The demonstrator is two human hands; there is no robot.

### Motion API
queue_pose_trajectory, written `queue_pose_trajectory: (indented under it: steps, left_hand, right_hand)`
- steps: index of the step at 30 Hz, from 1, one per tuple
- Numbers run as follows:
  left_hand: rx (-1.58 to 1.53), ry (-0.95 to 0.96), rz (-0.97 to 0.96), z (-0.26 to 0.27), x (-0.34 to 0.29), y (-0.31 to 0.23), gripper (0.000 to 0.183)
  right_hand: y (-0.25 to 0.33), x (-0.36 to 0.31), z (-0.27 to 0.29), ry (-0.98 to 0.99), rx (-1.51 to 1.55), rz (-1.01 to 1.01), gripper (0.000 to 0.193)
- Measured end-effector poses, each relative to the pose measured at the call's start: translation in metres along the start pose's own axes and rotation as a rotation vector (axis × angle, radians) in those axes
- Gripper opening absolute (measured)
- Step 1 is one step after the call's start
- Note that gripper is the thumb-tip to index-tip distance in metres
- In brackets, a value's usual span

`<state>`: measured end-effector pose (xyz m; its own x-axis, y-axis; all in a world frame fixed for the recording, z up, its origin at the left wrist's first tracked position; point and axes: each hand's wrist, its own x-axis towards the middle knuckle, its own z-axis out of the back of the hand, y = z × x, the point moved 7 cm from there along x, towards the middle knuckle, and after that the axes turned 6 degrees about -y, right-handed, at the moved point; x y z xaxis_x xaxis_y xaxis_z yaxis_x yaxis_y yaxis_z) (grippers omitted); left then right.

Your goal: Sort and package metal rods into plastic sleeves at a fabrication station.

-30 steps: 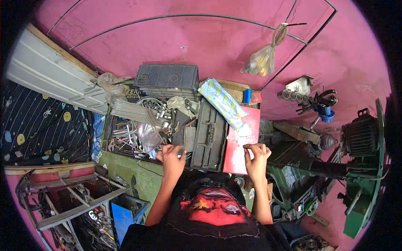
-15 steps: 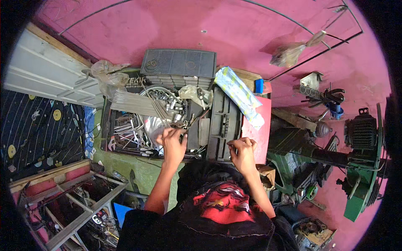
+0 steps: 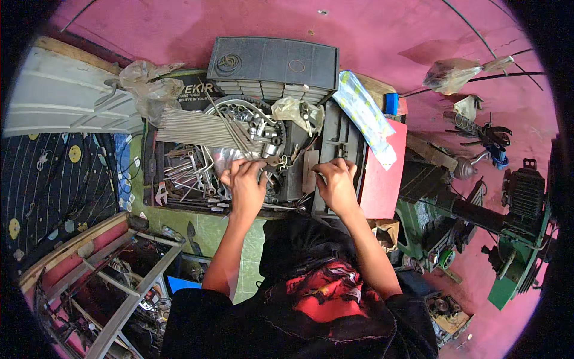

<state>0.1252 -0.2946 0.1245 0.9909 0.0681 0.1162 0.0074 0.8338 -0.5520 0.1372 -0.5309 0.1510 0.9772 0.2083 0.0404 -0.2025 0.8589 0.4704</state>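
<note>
My left hand (image 3: 246, 186) hangs palm down over the tool tray (image 3: 152, 173), fingers curled and thumb close to the index finger. What it pinches, if anything, is too small to make out. Right by its fingertips lie a metal ring with small pieces (image 3: 282, 161) and several loose sockets (image 3: 263, 128). My right hand (image 3: 336, 186) is curled with its fingertips close together, at the edge of a flat grey-brown bar (image 3: 310, 171). Whether it touches the bar, I cannot tell. Wrenches (image 3: 194, 173) lie left of my left hand, with a bundle of thin rods (image 3: 200, 130) beyond.
A dark drawer cabinet (image 3: 275, 57) stands behind the tray. To the right lie a blue-yellow plastic packet (image 3: 366, 116) and a red sheet (image 3: 382, 179). A green machine (image 3: 511, 263) stands farther right. A metal frame (image 3: 122, 293) is at lower left.
My right hand has moved left, from the dark compartment tray to the grey-brown bar. My left hand stays over the tools, its fingers slightly shifted. The view has tilted and moved closer.
</note>
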Motion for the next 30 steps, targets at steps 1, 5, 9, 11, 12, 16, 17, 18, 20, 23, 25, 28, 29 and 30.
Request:
queue_pose_trajectory:
  steps: [1,5,9,11,12,16,17,18,20,23,25,28,29,30]
  left_hand:
    - [0.000,0.006,0.003,-0.004,-0.001,0.002,0.027]
    - [-0.028,0.031,-0.032,-0.013,0.003,-0.009,0.026]
    - [-0.071,-0.028,-0.195,-0.022,0.007,-0.022,0.028]
    - [-0.049,-0.008,-0.291,-0.032,0.008,-0.024,0.027]
    - [-0.057,-0.006,-0.288,-0.035,0.010,-0.023,0.025]
    - [-0.068,0.028,-0.310,-0.032,0.022,-0.025,0.022]
    - [-0.068,0.030,-0.312,-0.031,0.023,-0.026,0.022]
    - [-0.076,0.034,-0.326,-0.031,0.024,-0.028,0.020]
    - [-0.082,0.041,-0.340,-0.030,0.025,-0.030,0.018]
    - [-0.110,-0.001,-0.344,-0.023,0.027,-0.034,0.016]
    - [-0.187,-0.043,-0.322,-0.016,0.029,-0.037,0.016]
    - [-0.237,-0.116,-0.321,0.000,0.030,-0.047,0.016]
    - [-0.236,-0.117,-0.322,0.004,0.031,-0.052,0.016]
    - [-0.244,-0.165,-0.328,0.013,0.032,-0.057,0.017]
  right_hand:
    - [0.002,0.003,-0.005,0.005,0.001,-0.004,0.026]
    - [0.014,0.010,-0.021,0.016,-0.067,0.086,0.025]
    - [0.033,0.016,-0.035,-0.009,-0.093,0.176,0.030]
    - [0.046,0.018,-0.041,-0.027,-0.220,0.295,0.021]
    - [0.043,0.018,-0.048,-0.040,-0.214,0.291,0.017]
    - [0.033,0.019,-0.054,-0.061,-0.196,0.226,0.018]
    - [0.033,0.020,-0.051,-0.091,-0.172,0.232,0.018]
    - [0.033,0.021,-0.048,-0.122,-0.148,0.238,0.019]
    - [0.033,0.023,-0.041,-0.111,-0.140,0.226,0.023]
    - [0.037,0.023,-0.026,-0.132,-0.119,0.214,0.028]
    - [0.041,0.023,-0.015,-0.165,-0.109,0.209,0.027]
    - [0.048,0.023,0.008,-0.270,-0.081,0.181,0.022]
    - [0.050,0.024,0.015,-0.271,-0.080,0.182,0.022]
    - [0.052,0.025,0.024,-0.301,-0.051,0.175,0.020]
